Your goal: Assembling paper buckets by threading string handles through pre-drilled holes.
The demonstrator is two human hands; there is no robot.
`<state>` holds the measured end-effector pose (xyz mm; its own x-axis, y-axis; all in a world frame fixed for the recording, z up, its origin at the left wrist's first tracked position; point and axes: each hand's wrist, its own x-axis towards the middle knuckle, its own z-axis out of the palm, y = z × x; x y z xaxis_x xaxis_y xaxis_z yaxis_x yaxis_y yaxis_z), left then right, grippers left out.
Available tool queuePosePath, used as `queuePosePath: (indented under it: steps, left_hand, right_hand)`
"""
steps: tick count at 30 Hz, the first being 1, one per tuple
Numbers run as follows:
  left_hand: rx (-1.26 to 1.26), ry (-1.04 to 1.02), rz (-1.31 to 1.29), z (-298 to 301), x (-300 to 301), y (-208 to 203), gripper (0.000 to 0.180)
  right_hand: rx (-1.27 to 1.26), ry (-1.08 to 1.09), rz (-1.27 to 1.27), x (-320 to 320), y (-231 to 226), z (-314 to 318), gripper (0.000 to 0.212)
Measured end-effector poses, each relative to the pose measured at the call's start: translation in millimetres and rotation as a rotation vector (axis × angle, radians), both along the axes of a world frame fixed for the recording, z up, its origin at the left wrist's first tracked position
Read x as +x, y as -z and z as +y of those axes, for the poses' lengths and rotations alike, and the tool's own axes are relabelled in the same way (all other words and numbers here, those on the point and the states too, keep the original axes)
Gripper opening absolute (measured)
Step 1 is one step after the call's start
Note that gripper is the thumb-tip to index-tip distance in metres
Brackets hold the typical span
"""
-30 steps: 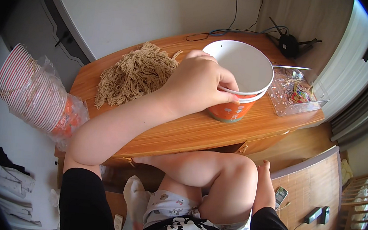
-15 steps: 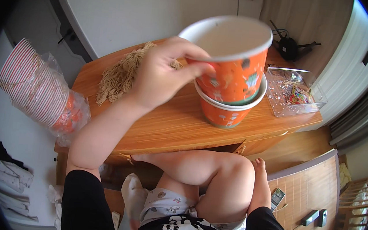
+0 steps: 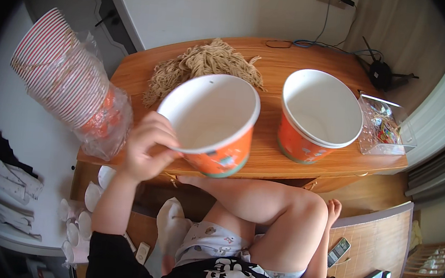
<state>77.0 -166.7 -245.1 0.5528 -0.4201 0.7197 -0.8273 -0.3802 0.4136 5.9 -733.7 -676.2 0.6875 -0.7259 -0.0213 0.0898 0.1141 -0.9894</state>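
Observation:
My left hand point(image 3: 152, 145) pinches the near-left rim of an orange paper bucket point(image 3: 221, 155) with a white inside and a green band at its base. The bucket's base shows at the table's front edge; whether it rests there I cannot tell. To its right on the table stand nested orange paper buckets point(image 3: 307, 147), with a doubled white rim. My right hand point(image 3: 335, 208) lies beside my raised knee, only partly in sight, fingers loosely bent and holding nothing visible.
A tall bucket stack point(image 3: 68, 76) in clear plastic leans at the left. Behind the held bucket lies beige cord point(image 3: 203, 65) on the wooden table point(image 3: 273, 112). A clear tray point(image 3: 386, 136) with small packets and a black router point(image 3: 380, 74) stand at right.
My left hand has moved left and down with its bucket, away from the nested buckets at right. My view has shifted, and my right hand stays by my knee.

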Motion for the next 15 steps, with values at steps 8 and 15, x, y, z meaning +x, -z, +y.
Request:
queuePosePath:
  steps: [8,15]
  left_hand:
    - [0.09,0.027,-0.154,-27,6,21,0.035]
    - [-0.484,0.081,0.343,6,48,14,0.049]
  right_hand:
    - [-0.631,-0.064,-0.445,-11,-242,101,0.014]
    - [-0.724,-0.82,-0.439,5,-353,179,0.024]
